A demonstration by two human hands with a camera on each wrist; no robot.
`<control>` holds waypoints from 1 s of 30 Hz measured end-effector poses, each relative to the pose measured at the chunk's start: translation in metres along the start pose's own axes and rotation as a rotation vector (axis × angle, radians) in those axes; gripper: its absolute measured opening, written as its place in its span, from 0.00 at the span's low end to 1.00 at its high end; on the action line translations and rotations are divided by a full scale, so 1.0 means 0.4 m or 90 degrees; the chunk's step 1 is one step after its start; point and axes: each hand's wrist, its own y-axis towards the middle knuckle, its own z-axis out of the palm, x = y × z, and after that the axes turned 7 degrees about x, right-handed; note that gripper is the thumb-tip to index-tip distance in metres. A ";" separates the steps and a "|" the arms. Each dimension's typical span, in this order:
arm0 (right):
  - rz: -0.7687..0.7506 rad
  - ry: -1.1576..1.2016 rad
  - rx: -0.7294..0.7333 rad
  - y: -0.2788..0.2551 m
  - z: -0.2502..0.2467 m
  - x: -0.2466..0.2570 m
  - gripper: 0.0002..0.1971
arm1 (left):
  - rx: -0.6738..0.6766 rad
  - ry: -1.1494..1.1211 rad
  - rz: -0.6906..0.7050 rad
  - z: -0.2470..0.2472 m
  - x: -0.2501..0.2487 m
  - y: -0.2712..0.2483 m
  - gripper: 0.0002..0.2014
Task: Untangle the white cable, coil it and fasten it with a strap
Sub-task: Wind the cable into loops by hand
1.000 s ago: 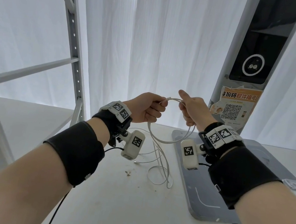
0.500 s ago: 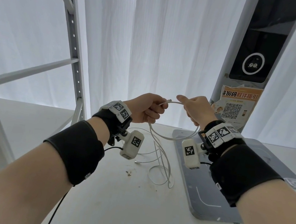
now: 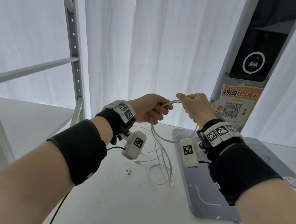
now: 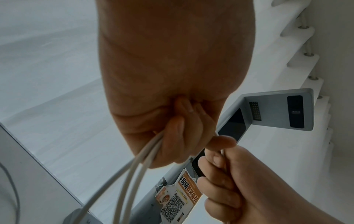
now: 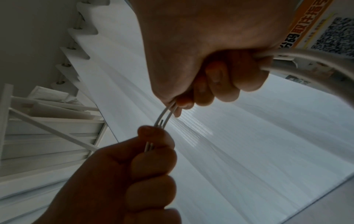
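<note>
Head view: both hands are raised above the tabletop (image 3: 128,214), the left hand (image 3: 149,110) and right hand (image 3: 195,107) each closed round the white cable (image 3: 170,139). A loop sags between them, likely to set the coil's size. The slack trails to a loose tangle on the tabletop, beside the left edge of the grey tray (image 3: 185,190).

Left wrist view: curled fingers (image 4: 178,136) clamp two strands, keeping the turns together.

Right wrist view: thumb and fingers (image 5: 191,97) pinch two strands, apparently feeding cable. No strap shows.
</note>
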 end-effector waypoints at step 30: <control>-0.051 -0.068 0.140 0.010 -0.012 0.016 0.26 | -0.039 0.196 0.024 0.037 -0.021 0.009 0.18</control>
